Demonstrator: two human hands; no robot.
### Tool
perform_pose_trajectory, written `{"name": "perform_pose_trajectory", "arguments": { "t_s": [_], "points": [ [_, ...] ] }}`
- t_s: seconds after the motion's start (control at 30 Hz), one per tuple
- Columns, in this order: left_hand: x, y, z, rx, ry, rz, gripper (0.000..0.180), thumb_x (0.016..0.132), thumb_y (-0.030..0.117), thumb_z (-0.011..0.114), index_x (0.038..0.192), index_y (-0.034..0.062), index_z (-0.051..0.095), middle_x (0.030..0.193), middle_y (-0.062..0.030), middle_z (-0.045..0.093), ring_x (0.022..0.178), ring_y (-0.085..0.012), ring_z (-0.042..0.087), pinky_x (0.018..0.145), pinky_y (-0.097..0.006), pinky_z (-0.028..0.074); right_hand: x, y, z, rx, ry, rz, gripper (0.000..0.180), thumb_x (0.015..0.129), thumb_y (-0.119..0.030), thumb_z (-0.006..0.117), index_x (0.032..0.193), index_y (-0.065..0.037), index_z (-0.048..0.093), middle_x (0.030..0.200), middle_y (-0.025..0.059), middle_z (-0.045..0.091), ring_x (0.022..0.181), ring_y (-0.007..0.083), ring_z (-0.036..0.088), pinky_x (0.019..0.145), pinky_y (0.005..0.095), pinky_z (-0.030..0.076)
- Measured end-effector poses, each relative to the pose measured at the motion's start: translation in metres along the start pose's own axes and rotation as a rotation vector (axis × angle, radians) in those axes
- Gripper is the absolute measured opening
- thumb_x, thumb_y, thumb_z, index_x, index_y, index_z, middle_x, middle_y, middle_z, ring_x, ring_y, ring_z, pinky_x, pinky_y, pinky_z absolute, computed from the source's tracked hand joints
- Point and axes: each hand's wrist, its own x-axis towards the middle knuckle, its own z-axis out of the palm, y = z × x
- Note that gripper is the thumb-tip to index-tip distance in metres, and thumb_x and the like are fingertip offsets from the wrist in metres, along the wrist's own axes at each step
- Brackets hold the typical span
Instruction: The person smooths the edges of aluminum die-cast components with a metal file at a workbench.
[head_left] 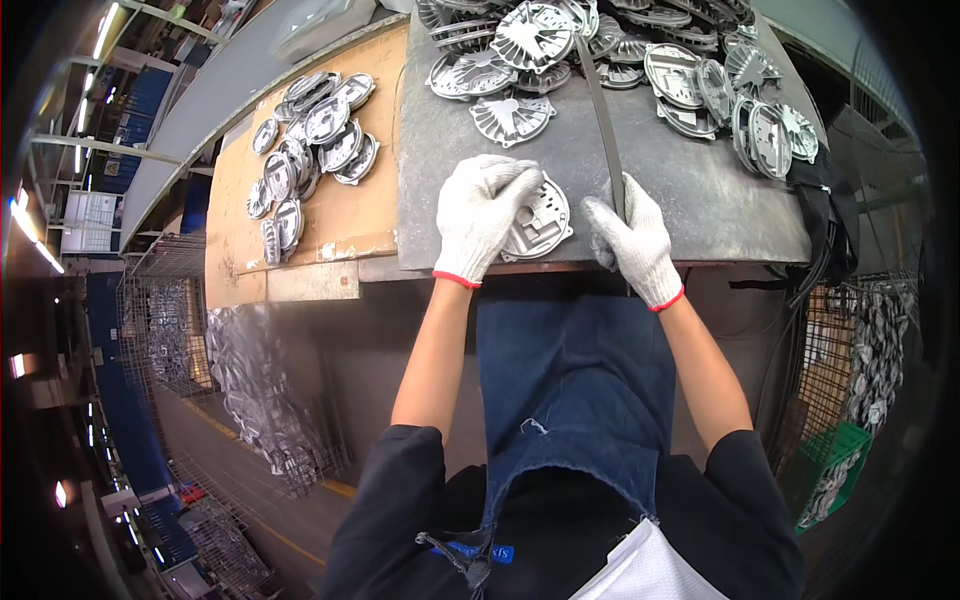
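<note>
My left hand (487, 212), in a white knit glove with a red cuff, is closed on the left side of a round cast-metal part (545, 222) at the front edge of the grey work surface. The part's face shows ribs, recesses and small holes. In my right hand (637, 238), gloved the same way, is a long flat metal file (603, 125). Its blade points away from me, over the surface towards the heaped parts. The hand hides the file's near end. A small gap separates the file from the part in my left hand.
Many similar castings (535, 38) are heaped at the back and right of the grey table (440, 135). Another pile (325, 120) lies on brown cardboard (230, 205) at the left. Wire cages of parts stand on both sides, with a green crate (835, 470) at the right.
</note>
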Motion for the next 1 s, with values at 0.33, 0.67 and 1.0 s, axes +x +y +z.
{"name": "perform_pose_trajectory", "arguments": {
  "t_s": [0.33,0.67,1.0],
  "points": [
    [0.009,-0.012,0.007,0.318,0.042,0.308,0.024,0.097,0.026,0.081,0.107,0.0054,0.089,0.108,-0.0121,0.084,0.107,-0.0293,0.077,0.097,-0.039,0.059,0.001,-0.001,0.0,-0.014,-0.01,0.015,0.024,0.108,-0.023,0.078,0.114,-0.007,0.06,0.069,-0.0014,0.058,0.051,0.0065,0.051,0.048,0.0268,0.042],
    [0.003,-0.017,0.018,0.351,0.088,0.327,0.025,0.093,0.029,0.086,0.108,0.0092,0.089,0.106,-0.0095,0.082,0.107,-0.0295,0.076,0.095,-0.04,0.06,0.007,-0.011,-0.001,-0.638,-0.051,-0.154,0.045,0.109,-0.037,0.074,0.128,0.001,0.059,0.091,0.0208,0.074,0.09,0.0357,0.075,0.086,0.0496,0.056],
    [-0.001,-0.032,0.02,0.381,0.095,0.384,0.021,0.089,0.028,0.088,0.105,0.0149,0.091,0.105,-0.0055,0.083,0.106,-0.0276,0.074,0.094,-0.039,0.06,-0.043,-0.065,-0.007,-1.187,-0.112,-0.168,0.043,0.111,-0.042,0.067,0.127,-0.004,0.055,0.081,0.0261,0.073,0.079,0.0497,0.074,0.07,0.0586,0.056]
  ]
}}
